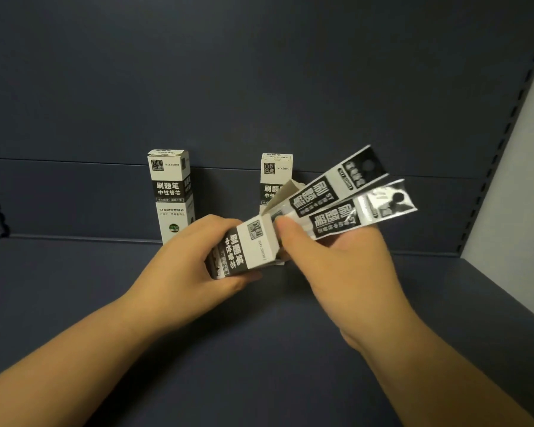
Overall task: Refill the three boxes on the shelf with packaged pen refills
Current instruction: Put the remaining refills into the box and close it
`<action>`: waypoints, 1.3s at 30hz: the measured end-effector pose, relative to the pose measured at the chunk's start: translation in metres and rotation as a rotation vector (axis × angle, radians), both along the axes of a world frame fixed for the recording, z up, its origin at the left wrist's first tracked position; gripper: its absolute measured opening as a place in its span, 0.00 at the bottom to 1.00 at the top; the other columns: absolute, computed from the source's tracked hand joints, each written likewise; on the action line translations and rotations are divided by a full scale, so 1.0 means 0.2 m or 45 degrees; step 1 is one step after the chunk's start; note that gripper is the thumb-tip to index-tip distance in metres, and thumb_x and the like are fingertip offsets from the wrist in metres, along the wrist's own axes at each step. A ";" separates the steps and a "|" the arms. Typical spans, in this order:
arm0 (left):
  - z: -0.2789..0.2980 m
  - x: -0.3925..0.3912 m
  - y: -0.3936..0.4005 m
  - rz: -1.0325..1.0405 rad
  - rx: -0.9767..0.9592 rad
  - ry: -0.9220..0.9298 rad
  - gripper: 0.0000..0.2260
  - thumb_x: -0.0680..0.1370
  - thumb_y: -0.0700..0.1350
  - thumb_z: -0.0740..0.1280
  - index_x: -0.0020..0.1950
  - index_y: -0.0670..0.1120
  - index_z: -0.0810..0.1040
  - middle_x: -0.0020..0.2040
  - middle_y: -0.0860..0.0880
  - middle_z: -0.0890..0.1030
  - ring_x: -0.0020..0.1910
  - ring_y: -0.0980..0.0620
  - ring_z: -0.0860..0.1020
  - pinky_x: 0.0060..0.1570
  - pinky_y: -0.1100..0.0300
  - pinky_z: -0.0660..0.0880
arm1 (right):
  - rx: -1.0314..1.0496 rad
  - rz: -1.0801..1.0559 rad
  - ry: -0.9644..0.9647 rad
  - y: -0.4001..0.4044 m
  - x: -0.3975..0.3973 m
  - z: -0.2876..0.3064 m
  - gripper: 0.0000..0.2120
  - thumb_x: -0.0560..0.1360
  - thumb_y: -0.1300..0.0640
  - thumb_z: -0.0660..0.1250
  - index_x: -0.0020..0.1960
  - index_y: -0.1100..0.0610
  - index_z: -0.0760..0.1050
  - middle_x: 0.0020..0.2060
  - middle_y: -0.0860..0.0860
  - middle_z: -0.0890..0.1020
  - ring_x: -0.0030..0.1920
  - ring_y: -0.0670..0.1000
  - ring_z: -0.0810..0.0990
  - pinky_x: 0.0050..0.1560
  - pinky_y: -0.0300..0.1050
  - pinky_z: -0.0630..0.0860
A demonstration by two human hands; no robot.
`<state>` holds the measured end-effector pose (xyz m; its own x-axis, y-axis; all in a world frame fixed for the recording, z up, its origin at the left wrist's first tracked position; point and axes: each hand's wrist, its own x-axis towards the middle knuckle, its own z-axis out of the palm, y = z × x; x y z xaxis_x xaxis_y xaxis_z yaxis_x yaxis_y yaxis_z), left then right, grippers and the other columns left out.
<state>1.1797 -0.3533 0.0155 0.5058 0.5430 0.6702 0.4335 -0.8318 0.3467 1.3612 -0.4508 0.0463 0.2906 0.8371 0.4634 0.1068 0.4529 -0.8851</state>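
My left hand (195,257) grips a white and black refill box (247,248), tilted with its open end up and to the right. My right hand (336,257) holds two packaged pen refills (346,204) whose lower ends sit in the box's mouth; the upper ends fan out to the right. My right thumb presses on the packs at the box's opening. Two more boxes stand upright at the back of the shelf: one on the left (171,192), and one in the middle (275,177), partly hidden behind the held box.
The dark blue shelf floor (259,349) stretches under my arms, with a dark back panel (259,87) behind the boxes. A slotted upright (503,143) and a pale wall (524,180) close off the right side.
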 end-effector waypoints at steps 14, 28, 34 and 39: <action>0.00 0.01 -0.02 -0.016 -0.002 0.028 0.21 0.71 0.57 0.76 0.61 0.61 0.74 0.54 0.64 0.76 0.54 0.61 0.77 0.49 0.63 0.75 | -0.108 -0.076 -0.386 0.01 0.03 0.03 0.02 0.75 0.55 0.74 0.44 0.50 0.83 0.41 0.40 0.86 0.41 0.36 0.84 0.37 0.27 0.74; 0.00 0.02 -0.04 0.077 0.026 0.092 0.22 0.70 0.55 0.77 0.60 0.62 0.72 0.52 0.64 0.75 0.53 0.62 0.75 0.47 0.69 0.71 | -0.059 -0.121 -0.707 0.02 0.09 0.06 0.05 0.72 0.58 0.77 0.44 0.48 0.87 0.38 0.41 0.86 0.40 0.39 0.83 0.43 0.37 0.79; 0.00 0.03 -0.04 0.081 0.057 0.198 0.23 0.71 0.55 0.77 0.63 0.58 0.74 0.52 0.63 0.74 0.53 0.61 0.75 0.48 0.58 0.76 | -0.148 -0.103 -1.018 0.02 0.09 0.07 0.09 0.74 0.56 0.76 0.53 0.47 0.87 0.48 0.42 0.87 0.50 0.39 0.83 0.50 0.36 0.79; 0.01 0.02 -0.03 0.085 0.005 0.116 0.22 0.70 0.60 0.73 0.62 0.59 0.74 0.51 0.63 0.75 0.52 0.61 0.75 0.46 0.62 0.74 | -0.134 -0.011 -0.706 -0.02 0.16 0.12 0.09 0.70 0.58 0.79 0.49 0.49 0.87 0.35 0.38 0.85 0.34 0.37 0.81 0.37 0.31 0.75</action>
